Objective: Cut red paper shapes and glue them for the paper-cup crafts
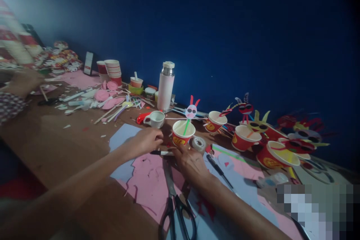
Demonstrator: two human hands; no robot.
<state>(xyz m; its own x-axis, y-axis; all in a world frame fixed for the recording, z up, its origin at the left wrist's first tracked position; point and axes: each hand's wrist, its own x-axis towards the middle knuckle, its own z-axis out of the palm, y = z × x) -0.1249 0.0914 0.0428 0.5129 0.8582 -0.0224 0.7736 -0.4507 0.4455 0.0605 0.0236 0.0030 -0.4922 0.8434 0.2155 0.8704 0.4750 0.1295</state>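
Note:
My left hand [147, 139], fingers curled together, is over the edge of light blue paper [120, 140]; anything inside its grip is hidden. My right hand [192, 163] is closed at the end of a white marker pen [168, 153] with a black end, which points left. Just behind my hands stands a red paper cup [183, 135] with a green straw carrying a pale bunny face [191, 111]. A roll of clear tape [199, 143] lies beside that cup. Black-handled scissors [176, 198] rest on marked pink paper [147, 183] in front.
Several decorated paper cups [246, 137] line the right side. A black pen [219, 170] lies right of my right hand. Behind are a white cup [156, 119] and a thermos [165, 88]. Scraps and sticks [112, 110] cover the left; another person's hand [24, 81] is there.

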